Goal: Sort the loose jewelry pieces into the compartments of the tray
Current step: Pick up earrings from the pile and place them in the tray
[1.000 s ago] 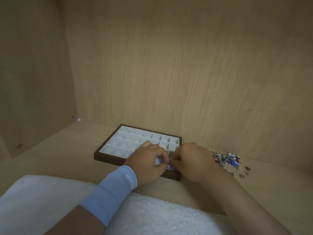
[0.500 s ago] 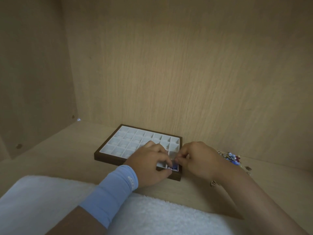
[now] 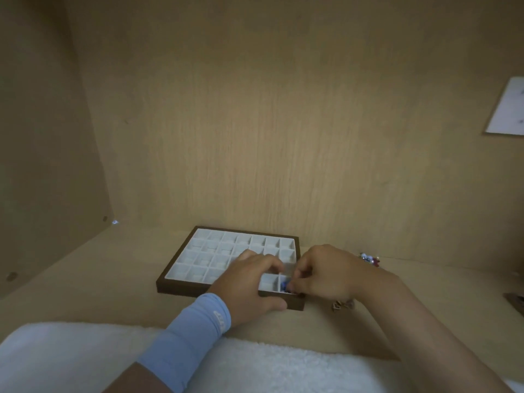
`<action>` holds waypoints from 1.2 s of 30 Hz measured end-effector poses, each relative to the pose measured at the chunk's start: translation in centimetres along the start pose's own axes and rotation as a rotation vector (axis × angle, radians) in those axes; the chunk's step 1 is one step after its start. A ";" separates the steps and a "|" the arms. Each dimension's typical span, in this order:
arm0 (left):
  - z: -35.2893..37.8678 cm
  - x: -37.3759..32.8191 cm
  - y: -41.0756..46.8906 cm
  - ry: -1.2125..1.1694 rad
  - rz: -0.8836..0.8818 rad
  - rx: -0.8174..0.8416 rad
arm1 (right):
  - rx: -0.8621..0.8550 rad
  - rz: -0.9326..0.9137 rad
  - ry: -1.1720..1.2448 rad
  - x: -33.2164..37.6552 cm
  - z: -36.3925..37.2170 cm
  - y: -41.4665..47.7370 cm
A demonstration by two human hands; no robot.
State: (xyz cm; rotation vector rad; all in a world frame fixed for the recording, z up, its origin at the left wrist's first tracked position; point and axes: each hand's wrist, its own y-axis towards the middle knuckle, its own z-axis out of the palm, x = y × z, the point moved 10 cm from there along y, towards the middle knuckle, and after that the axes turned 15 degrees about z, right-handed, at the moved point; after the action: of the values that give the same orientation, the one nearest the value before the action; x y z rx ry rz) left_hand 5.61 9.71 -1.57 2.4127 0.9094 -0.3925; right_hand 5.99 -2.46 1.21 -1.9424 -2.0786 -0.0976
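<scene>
The two hands, pinched together over the near right corner of the tray (image 3: 181, 289) a second ago, are now apart. The left hand (image 3: 249, 282) has let go of the blue piece (image 3: 284, 285); its fingers are drawn back, baring the white compartment (image 3: 268, 281) next to the corner one. The piece now sits low in the corner compartment, with only the curled fingertips of the right hand (image 3: 326, 275) on it. The right forearm (image 3: 411, 321) now hides most of the jewelry pile (image 3: 368, 258), and gold-coloured pieces (image 3: 341, 304) show under the wrist. The view has shifted: a white sheet (image 3: 507, 107) now appears on the right wall.
</scene>
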 end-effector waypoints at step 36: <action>5.6 0.6 9.8 0.450 -0.215 0.315 | -0.261 0.481 0.031 -17.2 -4.0 1.6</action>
State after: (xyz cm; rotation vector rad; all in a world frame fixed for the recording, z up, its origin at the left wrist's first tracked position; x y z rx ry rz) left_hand 12.28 0.62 -2.78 2.7588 1.4002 -0.0653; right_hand 9.01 -19.91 0.35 -2.5213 -1.5867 -0.3038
